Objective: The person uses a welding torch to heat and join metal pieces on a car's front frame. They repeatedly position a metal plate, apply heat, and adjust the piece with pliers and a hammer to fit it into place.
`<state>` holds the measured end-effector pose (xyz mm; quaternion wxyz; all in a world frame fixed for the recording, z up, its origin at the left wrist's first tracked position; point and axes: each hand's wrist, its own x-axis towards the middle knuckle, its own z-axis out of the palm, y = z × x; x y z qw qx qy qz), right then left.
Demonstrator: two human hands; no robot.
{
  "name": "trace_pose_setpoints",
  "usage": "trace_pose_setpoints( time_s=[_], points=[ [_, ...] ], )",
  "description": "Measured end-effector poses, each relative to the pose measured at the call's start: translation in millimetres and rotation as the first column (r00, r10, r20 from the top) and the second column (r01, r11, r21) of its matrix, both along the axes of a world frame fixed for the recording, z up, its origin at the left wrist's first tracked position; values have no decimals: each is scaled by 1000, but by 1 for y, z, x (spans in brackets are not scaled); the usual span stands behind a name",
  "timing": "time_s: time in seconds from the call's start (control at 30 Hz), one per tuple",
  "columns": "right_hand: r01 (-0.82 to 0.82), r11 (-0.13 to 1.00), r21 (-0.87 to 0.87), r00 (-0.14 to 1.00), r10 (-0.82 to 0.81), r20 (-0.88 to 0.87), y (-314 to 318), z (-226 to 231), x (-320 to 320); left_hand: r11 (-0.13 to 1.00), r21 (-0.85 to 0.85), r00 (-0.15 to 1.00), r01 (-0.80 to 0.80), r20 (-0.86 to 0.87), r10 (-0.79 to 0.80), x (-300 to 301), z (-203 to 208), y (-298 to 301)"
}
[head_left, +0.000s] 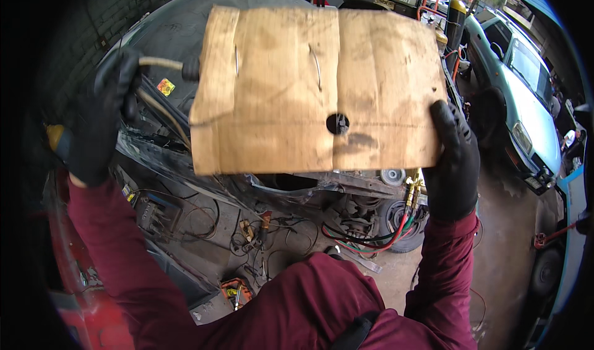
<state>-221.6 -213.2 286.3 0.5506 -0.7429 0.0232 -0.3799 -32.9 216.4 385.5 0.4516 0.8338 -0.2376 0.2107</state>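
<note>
A creased brown cardboard sheet [278, 102] is held up in front of me, covering the middle of the view. It has dark smudges, two wire-like staples and a round hole. My right hand [455, 158], in a black glove, grips its lower right edge with the thumb on the front face. At the far left, my black-gloved left hand [102, 115] is closed around a pale cable [162, 62]. The cable has a black end piece [190, 71] by the cardboard's left edge, and a lower stretch runs down behind the sheet. Behind the cardboard lies a dark, worn car body [173, 28].
Red, green and black hoses with brass fittings [409, 195] hang beside a wheel [401, 226]. Cables [247, 245] and an orange tool tray [236, 293] lie on the floor. A light blue car [526, 96] and a dark gas cylinder [456, 25] stand right; red bodywork [99, 319] is lower left.
</note>
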Motion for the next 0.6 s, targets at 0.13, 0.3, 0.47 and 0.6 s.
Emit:
trace_pose_setpoints(
  time_s=[0.13,0.3,0.47,0.6],
  points=[
    [426,563,-709,899,-172,403,-57,13,46,973,205,971,101,191,-142,78,80,-61],
    [390,579,-716,917,-171,361,-82,13,85,950,298,988,-88,146,46,148,144,-141],
    [279,696,-661,954,-119,276,-82,-10,116,547,727,784,-414,590,-192,258,155,-214],
    [24,941,-338,994,15,113,-63,-52,140,242,713,532,-658,668,-520,337,114,-271]
  ],
)
